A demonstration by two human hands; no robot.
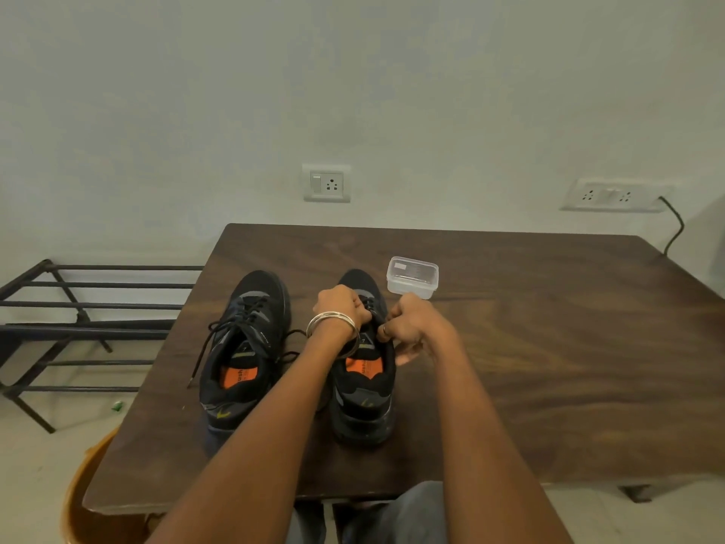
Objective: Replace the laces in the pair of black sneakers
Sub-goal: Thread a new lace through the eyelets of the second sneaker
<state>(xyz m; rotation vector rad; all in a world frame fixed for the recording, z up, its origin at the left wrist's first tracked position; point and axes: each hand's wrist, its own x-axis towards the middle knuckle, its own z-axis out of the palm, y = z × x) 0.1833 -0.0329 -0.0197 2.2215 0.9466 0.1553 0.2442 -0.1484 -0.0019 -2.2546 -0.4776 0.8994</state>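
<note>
Two black sneakers with orange insoles stand side by side on the dark wooden table [529, 347], toes pointing away from me. The left sneaker [245, 347] has its black lace [204, 347] loose, the ends trailing over its sides. My left hand [341, 304], bangles on the wrist, is curled over the lacing of the right sneaker [363, 394] and grips the lace there. My right hand [408, 323] pinches the lace at the right side of the same shoe's eyelets. The lace itself is mostly hidden under my fingers.
A small clear plastic container [412, 277] with a lid sits just beyond the right sneaker. A black metal rack [78, 308] stands left of the table. An orange-brown tub [90, 504] is on the floor at the table's near left corner. Wall sockets are behind.
</note>
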